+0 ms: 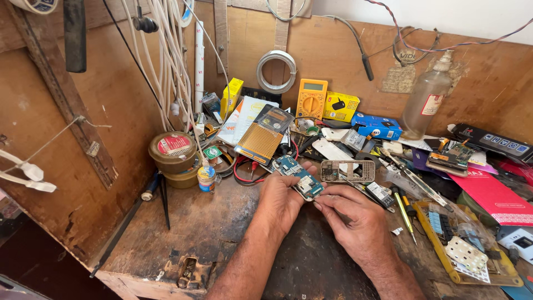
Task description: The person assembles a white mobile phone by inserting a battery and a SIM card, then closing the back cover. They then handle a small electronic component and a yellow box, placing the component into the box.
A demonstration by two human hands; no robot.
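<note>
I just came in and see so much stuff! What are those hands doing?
A person holds a small blue circuit board over a cluttered wooden bench. The left hand grips it from below, and the right hand pinches its near end. A phone frame lies just behind, a yellow multimeter leans against the back wall, and screwdrivers lie to the right.

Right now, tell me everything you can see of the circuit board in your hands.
The circuit board is a small, narrow, blue-green phone board with silver metal shields and tiny parts on its upper face. It lies tilted, running from upper left to lower right, above the worn wooden bench. The left hand holds it from below, and the right hand touches its lower right end with the fingertips. Its underside is hidden.
</note>
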